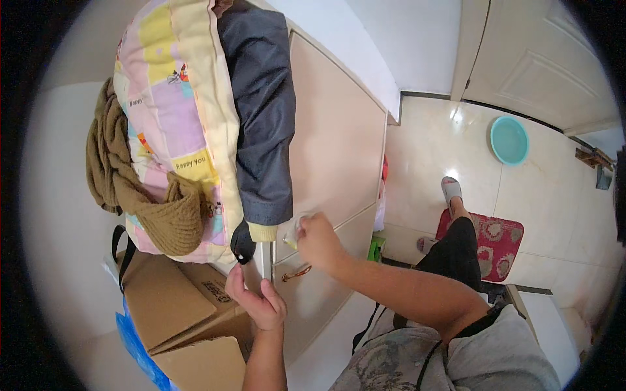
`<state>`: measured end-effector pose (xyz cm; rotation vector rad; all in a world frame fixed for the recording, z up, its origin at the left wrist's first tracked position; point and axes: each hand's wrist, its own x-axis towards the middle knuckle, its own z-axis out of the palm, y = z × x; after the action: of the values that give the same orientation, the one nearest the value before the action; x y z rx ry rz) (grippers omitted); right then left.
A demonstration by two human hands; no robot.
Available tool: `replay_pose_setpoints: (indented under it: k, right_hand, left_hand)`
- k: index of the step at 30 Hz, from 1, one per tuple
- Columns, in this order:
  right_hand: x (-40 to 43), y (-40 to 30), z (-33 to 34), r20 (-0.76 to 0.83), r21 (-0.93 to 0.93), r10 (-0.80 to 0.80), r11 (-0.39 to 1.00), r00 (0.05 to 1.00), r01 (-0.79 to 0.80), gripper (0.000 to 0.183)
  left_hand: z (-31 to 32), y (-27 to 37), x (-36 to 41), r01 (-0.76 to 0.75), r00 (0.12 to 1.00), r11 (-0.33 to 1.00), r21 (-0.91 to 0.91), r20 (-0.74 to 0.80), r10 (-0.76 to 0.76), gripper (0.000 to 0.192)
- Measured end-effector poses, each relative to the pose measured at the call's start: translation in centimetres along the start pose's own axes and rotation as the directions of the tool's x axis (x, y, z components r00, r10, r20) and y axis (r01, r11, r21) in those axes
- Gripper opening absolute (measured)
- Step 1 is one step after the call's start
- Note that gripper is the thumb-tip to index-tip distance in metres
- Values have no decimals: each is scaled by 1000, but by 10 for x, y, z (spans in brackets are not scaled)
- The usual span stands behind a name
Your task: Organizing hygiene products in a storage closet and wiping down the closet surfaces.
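Note:
My right hand (pixel 318 239) pinches a small clear plastic item (pixel 291 234) with a yellow edge, just beside the cuff of a dark jacket sleeve (pixel 264 112). My left hand (pixel 258 298) is raised with its fingers apart, below a black strap (pixel 243 242) and beside a white edge of the furniture. Left of the sleeve lies a quilted patchwork cover (pixel 181 107) in pink, yellow and purple, with a brown knitted garment (pixel 171 220) draped over it. A metal handle (pixel 296 274) sits on the cabinet front between my hands.
Open cardboard boxes (pixel 171 303) and a blue plastic bag (pixel 134 347) lie at lower left. The pale cabinet door (pixel 332 127) runs down the middle. On the tiled floor are a turquoise basin (pixel 509 141) and a red patterned mat (pixel 499 244) by my feet.

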<state>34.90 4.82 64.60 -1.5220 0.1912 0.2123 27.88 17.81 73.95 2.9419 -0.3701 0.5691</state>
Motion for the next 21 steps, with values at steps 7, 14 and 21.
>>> replay_pose_setpoints:
  k: [7, 14, 21]
  right_hand:
    - [0, -2, -5, 151, -137, 48, 990, 987, -27, 15]
    - [-20, -10, 7, 5, -6, -32, 999, 999, 32, 18]
    - [-21, -20, 4, 40, -142, -108, 983, 993, 113, 24]
  left_hand:
    - [3, 0, 4, 7, 1000, 1000, -5, 18, -7, 46]
    - [0, 3, 3, 4, 999, 999, 38, 47, -5, 46]
    - [1, 0, 0, 0, 1000, 1000, -1, 24, 0, 46]
